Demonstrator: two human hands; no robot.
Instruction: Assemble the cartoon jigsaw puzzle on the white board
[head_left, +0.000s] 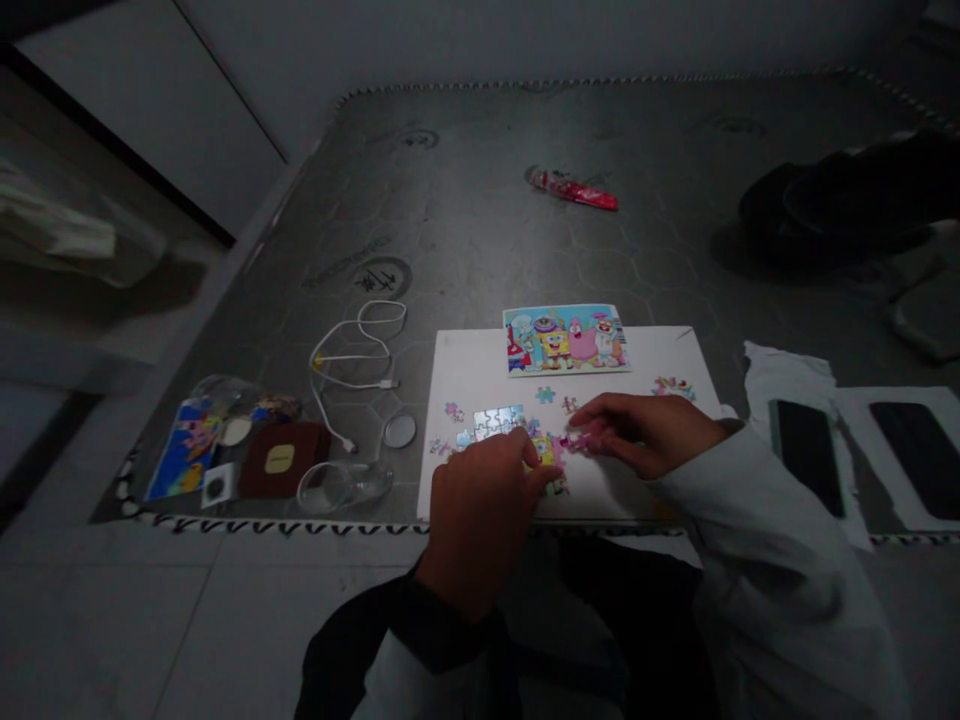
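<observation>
A partly joined jigsaw puzzle point(498, 420) lies on a white board, its right side showing yellow and pink cartoon figures. My left hand point(484, 500) comes over its lower edge, with curled thumb and forefinger closed on its yellow part; the palm hides some of the puzzle. At its right edge my right hand point(649, 430) pinches a pink puzzle piece point(579, 441) between thumb and fingers. Loose pieces lie around: a blue piece point(544, 395), a brownish piece point(570, 404) and a small pile point(673, 386). Above stands the cartoon reference picture point(566, 342), flat on the board's far edge.
The white board point(465, 365) rests on a grey mat point(480, 240). To the left lie a white cable point(349, 355), a round lid point(399, 431), a clear jar point(345, 487) and a brown case point(281, 460). Phones point(807, 455) lie right; a red packet point(577, 190) is farther back.
</observation>
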